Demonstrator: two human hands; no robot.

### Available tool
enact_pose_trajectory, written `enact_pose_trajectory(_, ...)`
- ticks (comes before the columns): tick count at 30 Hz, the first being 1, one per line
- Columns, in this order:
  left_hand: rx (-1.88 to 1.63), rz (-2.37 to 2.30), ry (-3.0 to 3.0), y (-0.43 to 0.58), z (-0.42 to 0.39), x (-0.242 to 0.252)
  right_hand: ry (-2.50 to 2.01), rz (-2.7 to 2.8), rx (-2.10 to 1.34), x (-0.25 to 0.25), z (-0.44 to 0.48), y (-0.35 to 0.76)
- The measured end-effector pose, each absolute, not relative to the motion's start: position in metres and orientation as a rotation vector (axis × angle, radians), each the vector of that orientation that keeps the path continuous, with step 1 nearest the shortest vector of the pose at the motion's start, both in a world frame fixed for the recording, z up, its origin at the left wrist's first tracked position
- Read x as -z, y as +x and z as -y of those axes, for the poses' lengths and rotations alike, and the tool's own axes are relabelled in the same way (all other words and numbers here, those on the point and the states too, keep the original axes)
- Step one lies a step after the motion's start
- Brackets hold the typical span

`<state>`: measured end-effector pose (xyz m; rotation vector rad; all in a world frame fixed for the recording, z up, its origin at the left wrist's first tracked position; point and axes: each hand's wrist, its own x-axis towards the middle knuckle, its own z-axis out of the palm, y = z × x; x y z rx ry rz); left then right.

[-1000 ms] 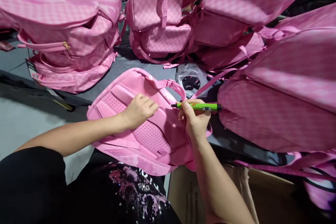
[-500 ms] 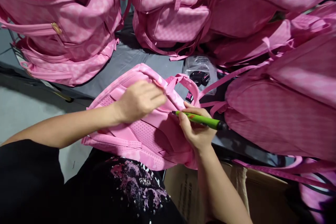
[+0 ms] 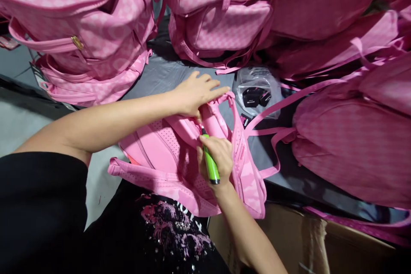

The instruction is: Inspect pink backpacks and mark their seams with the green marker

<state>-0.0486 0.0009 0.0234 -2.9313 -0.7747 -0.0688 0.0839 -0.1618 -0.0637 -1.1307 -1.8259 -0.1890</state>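
A pink backpack (image 3: pixel 160 141) lies tilted in front of me, its padded back and straps facing up. My left hand (image 3: pixel 195 94) rests on the bag's upper edge, fingers spread, thumb down by a fold of fabric. Held in my right hand (image 3: pixel 220 156) is a green pen (image 3: pixel 211 167) with dark ends. Its tip points into the fold just below my left hand. Whether the tip touches the fabric I cannot tell. A pink loop handle (image 3: pixel 230 98) stands beside my left fingertips.
Stacked pink backpacks (image 3: pixel 86 21) stand at the back left, with more pink backpacks (image 3: pixel 349 137) on the right. A clear plastic bag (image 3: pixel 258 92) with black pieces inside lies on the grey table cover (image 3: pixel 183 72). Below is a cardboard box (image 3: pixel 282 231).
My left hand has moved up and right to the bag's top edge, and its fingers have spread. My right hand moved left, turning the pen steeper. The backpack has shifted and turned.
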Motion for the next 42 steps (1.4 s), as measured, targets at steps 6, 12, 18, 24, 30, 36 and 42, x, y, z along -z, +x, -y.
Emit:
enact_pose_trajectory(6,0.098,0.695,-2.87,-0.041,0.005,-0.006,-1.206,1.833,0.01,0.068,0.166,0.11)
enact_pose_trajectory(12,0.08,0.632,-2.823,-0.041,0.02,-0.006,-1.251,1.66,-0.262,0.073,0.158,0.118)
enact_pose_trajectory(18,0.061,0.7,-2.802,-0.032,0.022,-0.003,-1.365,1.704,-0.344,0.054,0.154,0.137)
enact_pose_trajectory(24,0.022,0.775,-2.805,-0.027,0.016,0.003,-1.375,2.089,-0.64,0.009,0.127,0.153)
enact_pose_trajectory(30,-0.04,0.935,-2.805,-0.018,0.012,0.01,-1.438,2.481,-0.486,-0.003,0.101,0.148)
enact_pose_trajectory(36,0.01,0.857,-2.854,-0.017,0.008,0.011,-1.465,2.537,-0.347,0.001,0.11,0.156)
enact_pose_trajectory(42,0.059,0.598,-2.927,-0.012,0.005,0.01,-1.469,2.458,-0.414,0.01,0.112,0.16)
